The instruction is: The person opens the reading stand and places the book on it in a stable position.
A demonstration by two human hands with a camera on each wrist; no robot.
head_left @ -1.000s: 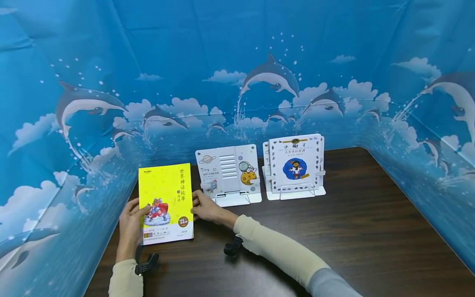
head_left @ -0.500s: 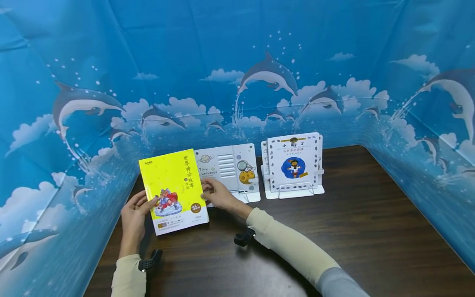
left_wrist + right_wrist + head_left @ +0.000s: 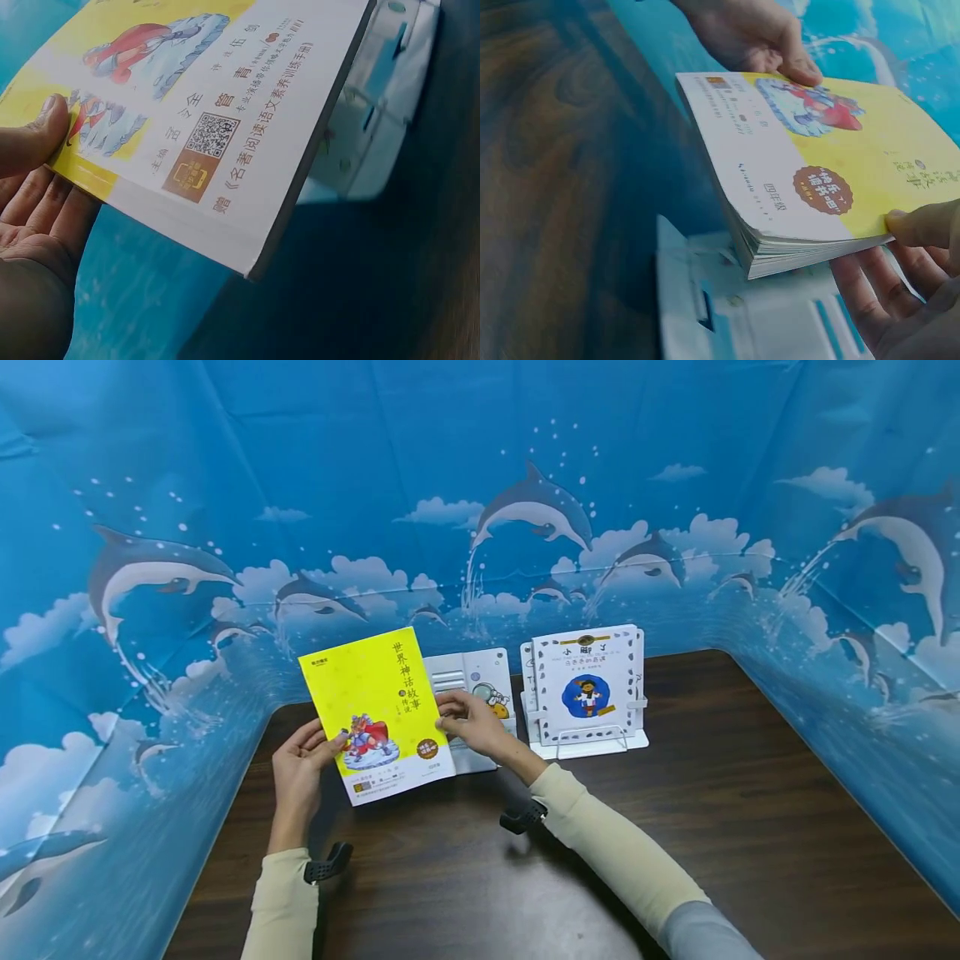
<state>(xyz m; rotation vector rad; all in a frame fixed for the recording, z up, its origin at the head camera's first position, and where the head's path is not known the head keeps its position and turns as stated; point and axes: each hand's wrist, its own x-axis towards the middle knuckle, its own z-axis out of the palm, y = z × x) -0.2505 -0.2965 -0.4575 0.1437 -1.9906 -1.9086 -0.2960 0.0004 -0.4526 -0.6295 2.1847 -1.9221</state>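
Observation:
A yellow and white paperback book (image 3: pixel 375 693) is held up off the table, tilted, its cover toward the head camera. My left hand (image 3: pixel 302 764) grips its left edge, thumb on the cover and fingers behind. At the opposite edge my right hand (image 3: pixel 480 727) pinches the book; in the right wrist view the thumb (image 3: pixel 922 225) lies on the cover and the fingers are underneath. Behind the book stands a white book stand (image 3: pixel 487 681) with a space print, its left part hidden. The page edges (image 3: pixel 810 259) show at the book's lower corner.
Right of that stand, a second white book stand (image 3: pixel 592 748) carries a white picture book (image 3: pixel 587 685). Both stand on a dark wooden table (image 3: pixel 600 843). A blue dolphin-print curtain (image 3: pixel 420 435) encloses the back and sides.
Both hands have lifted the yellow book and carried it rightward and away from me. It has tilted counterclockwise and now covers the left part of the nearer stand.

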